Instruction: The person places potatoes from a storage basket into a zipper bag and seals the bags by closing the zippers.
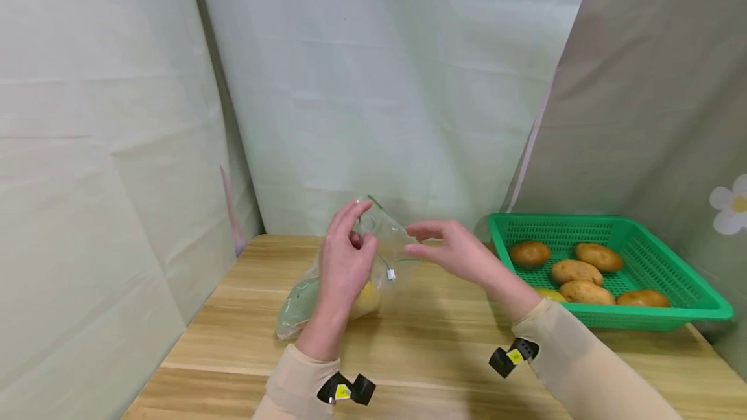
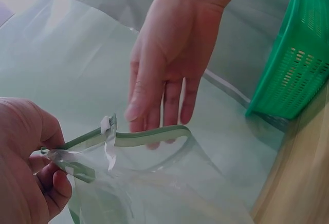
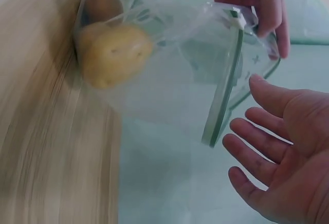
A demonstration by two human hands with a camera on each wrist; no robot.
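A clear zip bag (image 1: 373,258) with a green zip strip (image 3: 223,98) lies on the wooden table (image 1: 432,342), its mouth lifted. A yellow potato (image 3: 113,54) sits inside, with a darker one behind it. My left hand (image 1: 344,258) pinches the bag's top edge near the white slider (image 2: 106,126). My right hand (image 1: 449,248) hovers just right of the bag mouth, fingers straight (image 3: 257,154), holding nothing. Its fingertips (image 2: 154,113) hang close behind the zip strip; I cannot tell whether they touch it.
A green plastic basket (image 1: 671,271) with several potatoes (image 1: 574,271) stands at the right of the table. Pale cloth walls (image 1: 379,83) close in the back and left sides.
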